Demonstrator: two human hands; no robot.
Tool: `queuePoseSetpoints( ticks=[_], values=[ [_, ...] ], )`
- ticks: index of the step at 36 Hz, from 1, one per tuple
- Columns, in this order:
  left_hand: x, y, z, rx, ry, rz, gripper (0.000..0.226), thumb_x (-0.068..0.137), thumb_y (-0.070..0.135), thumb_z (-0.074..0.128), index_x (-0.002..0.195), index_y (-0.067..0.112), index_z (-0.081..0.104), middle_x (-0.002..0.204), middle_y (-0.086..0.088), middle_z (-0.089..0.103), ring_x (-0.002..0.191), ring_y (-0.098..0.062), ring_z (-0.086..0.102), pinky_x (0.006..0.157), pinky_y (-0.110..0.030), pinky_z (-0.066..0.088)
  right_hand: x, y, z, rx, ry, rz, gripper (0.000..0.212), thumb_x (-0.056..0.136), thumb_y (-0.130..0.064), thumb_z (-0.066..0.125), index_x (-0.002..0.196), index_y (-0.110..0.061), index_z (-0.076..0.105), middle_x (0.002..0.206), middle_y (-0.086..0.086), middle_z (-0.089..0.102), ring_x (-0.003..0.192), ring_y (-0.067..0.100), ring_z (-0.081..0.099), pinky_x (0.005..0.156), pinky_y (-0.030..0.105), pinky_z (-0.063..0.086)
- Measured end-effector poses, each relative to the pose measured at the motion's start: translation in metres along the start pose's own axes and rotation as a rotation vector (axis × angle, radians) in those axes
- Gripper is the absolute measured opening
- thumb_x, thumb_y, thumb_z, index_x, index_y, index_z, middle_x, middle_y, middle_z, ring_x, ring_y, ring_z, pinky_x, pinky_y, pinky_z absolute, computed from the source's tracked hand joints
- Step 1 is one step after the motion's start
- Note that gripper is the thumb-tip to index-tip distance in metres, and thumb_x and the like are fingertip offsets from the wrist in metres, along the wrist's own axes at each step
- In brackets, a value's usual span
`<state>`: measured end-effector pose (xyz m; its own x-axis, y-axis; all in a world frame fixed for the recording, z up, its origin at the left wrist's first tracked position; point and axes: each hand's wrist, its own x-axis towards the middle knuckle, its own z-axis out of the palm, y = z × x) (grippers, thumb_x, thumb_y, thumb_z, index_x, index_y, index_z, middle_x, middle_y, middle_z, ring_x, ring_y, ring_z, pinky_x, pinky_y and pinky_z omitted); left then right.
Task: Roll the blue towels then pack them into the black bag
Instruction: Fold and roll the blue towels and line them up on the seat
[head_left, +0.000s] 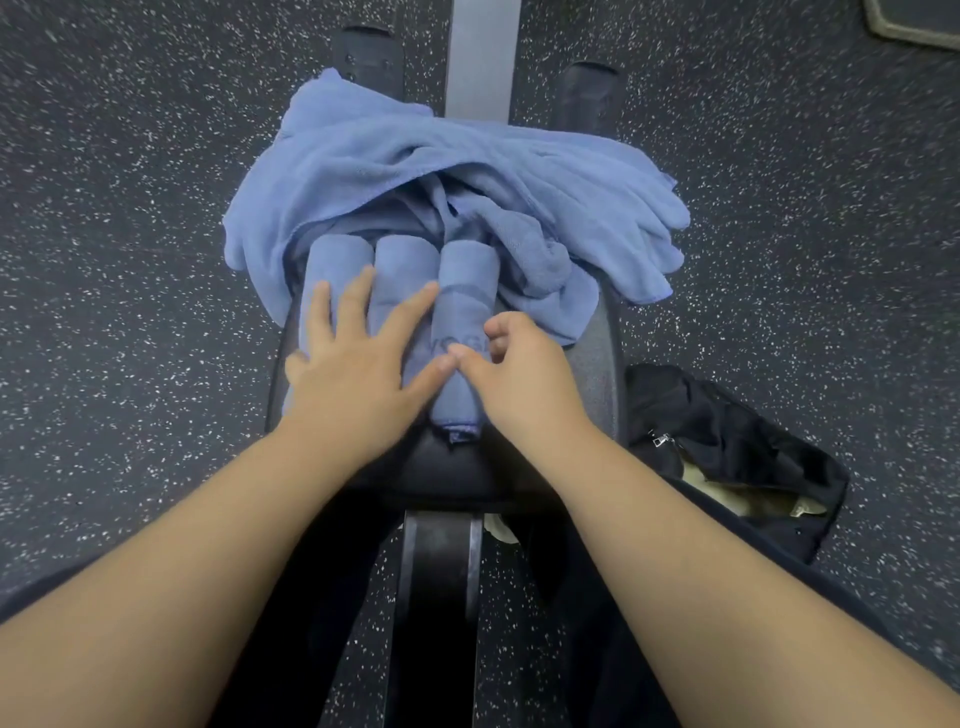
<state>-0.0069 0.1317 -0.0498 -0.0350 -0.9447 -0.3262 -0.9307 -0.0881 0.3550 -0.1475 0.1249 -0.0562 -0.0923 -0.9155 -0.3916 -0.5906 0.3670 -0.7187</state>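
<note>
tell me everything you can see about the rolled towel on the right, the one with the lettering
The rightmost rolled towel is blue, soft terry-like cloth wound into a tight cylinder. It lies flat on the black padded bench, lengthwise away from the person, beside two other rolls. A darker woven band crosses it, with partly hidden lettering below. Its loose edge shows at the near end. The left hand rests flat across the neighbouring rolls with its thumb against this one; the right hand touches its right side with curled fingers. The unrolled towel heap lies at its far end.

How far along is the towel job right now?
Done: three rolled towels lie side by side on the bench. In hand: left hand rests flat across them, right hand touches the rightmost roll. Left: the loose towel pile is unrolled; nothing blue shows in the black bag.
</note>
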Motion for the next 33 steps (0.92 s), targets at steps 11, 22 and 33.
queuePoseSetpoints(
  ticks=[11, 22, 33],
  values=[
    [0.005, -0.002, 0.004, 0.129, -0.117, 0.055, 0.061, 0.084, 0.071, 0.033, 0.137, 0.068, 0.002, 0.156, 0.010, -0.024, 0.142, -0.034, -0.027, 0.106, -0.071, 0.012, 0.015, 0.001, -0.017, -0.146, 0.027, -0.068, 0.015, 0.094, -0.023, 0.055, 0.098, -0.017, 0.067, 0.099, -0.001, 0.067, 0.095, 0.017, 0.060, 0.080, 0.028, 0.045],
    [0.004, -0.005, 0.005, 0.124, -0.085, 0.080, 0.058, 0.085, 0.077, 0.024, 0.136, 0.067, -0.001, 0.157, 0.006, -0.024, 0.141, -0.034, -0.028, 0.108, -0.068, 0.001, 0.048, -0.030, -0.022, -0.147, 0.422, -0.392, 0.014, 0.089, -0.009, 0.055, 0.100, -0.009, 0.065, 0.107, 0.010, 0.060, 0.106, 0.031, 0.051, 0.091, 0.028, 0.032],
    [0.012, -0.008, -0.003, -0.037, -0.093, 0.144, 0.058, 0.084, 0.068, 0.045, 0.133, 0.070, 0.014, 0.157, 0.010, -0.020, 0.142, -0.024, -0.028, 0.112, -0.061, -0.003, 0.112, -0.050, -0.011, -0.274, 0.289, -0.362, 0.031, 0.091, -0.014, 0.056, 0.122, -0.016, 0.057, 0.123, 0.004, 0.059, 0.118, 0.026, 0.047, 0.096, 0.039, 0.039]
  ],
)
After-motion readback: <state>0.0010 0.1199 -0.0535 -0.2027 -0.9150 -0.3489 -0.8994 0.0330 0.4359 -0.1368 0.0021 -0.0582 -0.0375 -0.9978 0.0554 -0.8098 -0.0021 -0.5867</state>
